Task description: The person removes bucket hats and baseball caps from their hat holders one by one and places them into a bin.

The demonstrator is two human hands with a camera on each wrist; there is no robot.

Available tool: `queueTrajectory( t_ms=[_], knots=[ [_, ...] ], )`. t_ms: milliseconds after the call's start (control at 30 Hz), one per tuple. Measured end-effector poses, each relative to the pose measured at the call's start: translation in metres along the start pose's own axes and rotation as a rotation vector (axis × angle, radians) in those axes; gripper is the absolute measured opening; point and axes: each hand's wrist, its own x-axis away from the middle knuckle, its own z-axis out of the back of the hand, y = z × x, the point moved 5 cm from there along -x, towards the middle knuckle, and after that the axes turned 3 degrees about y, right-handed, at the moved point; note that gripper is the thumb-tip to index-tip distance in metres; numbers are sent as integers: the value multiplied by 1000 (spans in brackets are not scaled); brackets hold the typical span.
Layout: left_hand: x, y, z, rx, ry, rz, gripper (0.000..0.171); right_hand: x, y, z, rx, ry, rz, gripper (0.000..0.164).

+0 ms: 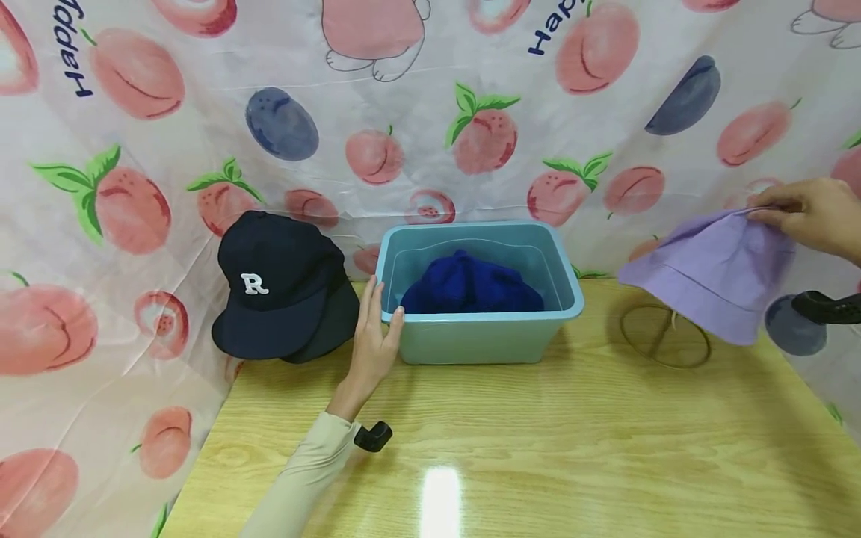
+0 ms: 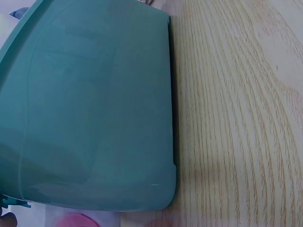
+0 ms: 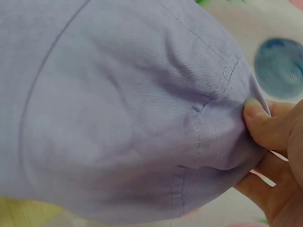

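Note:
A purple bucket hat [image 1: 713, 261] hangs by its crown from my right hand [image 1: 817, 217], thumb and fingers pinching the cloth. In the right wrist view the thumb [image 3: 265, 124] presses into the lilac fabric [image 3: 123, 118]. Below the hat, partly hidden by it, stands a metal wire hat stand [image 1: 666, 344] with a round base. My left hand [image 1: 373, 336] rests with straight fingers at the left front corner of a teal plastic bin [image 1: 471, 340]. Inside the bin lies a dark blue cap [image 1: 471, 284]. The left wrist view is mostly the bin's side wall [image 2: 94, 104].
Left of the bin sits a black baseball cap [image 1: 282, 288] with a white R, its support hidden beneath it. The wooden table [image 1: 572, 448] stretches in front. A fruit-print cloth [image 1: 417, 112] hangs behind and along the sides.

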Motion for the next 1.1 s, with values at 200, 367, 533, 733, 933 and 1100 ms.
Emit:
queueTrajectory(
  t_ms=[200, 367, 533, 733, 933, 1100],
  knots=[
    [0, 2, -2, -3, 12, -19, 56, -4, 33, -5, -348, -49, -183, 30],
    [-2, 4, -3, -9, 26, -41, 56, -8, 49, -8, -602, -32, -177, 42],
    [-5, 3, -2, -24, 32, -36, 56, -14, 41, -12, -449, -103, -198, 25],
    [-6, 0, -4, -19, 22, -3, 56, -22, 23, -21, -179, -169, -217, 38],
    [-6, 0, -5, -20, 26, -9, 56, -25, 30, -24, -221, -185, -248, 42],
    [-5, 1, -5, -19, 36, -18, 56, -28, 39, -25, -252, -203, -266, 47]
  ],
)
